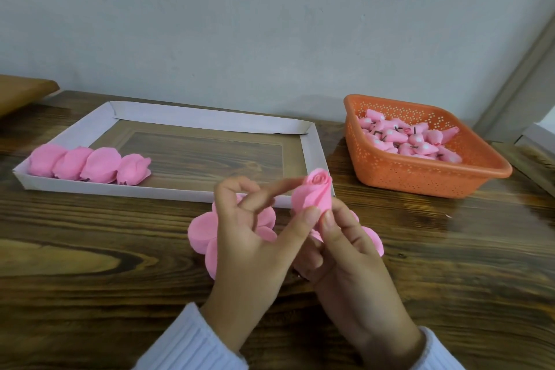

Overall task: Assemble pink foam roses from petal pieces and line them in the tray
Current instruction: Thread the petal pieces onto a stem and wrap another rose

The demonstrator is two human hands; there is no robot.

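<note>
Wood-grain tabletop: four finished pink foam roses (90, 167) line the white cardboard tray's (315, 159) near-left corner. Your left hand (249, 237) and right hand (345, 252) pinch the rolled pink foam bud (315, 192); wrap the loose petals (199, 231) snugly.

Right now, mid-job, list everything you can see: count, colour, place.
finished roses: four, pink, in a row at the tray's near-left corner
tray: one, white rim, wood-look base, left-centre of table
rose buds: many, pink, piled in the basket
basket: one, orange, perforated, right of the tray
petal pieces: several, pink, on the table under the hands
rose in progress: one, pink, held above the table
table: one, dark wood
wall: pale grey, behind
left hand: fingers on the rose
right hand: grip on the rose's base
sleeves: two, white
</note>
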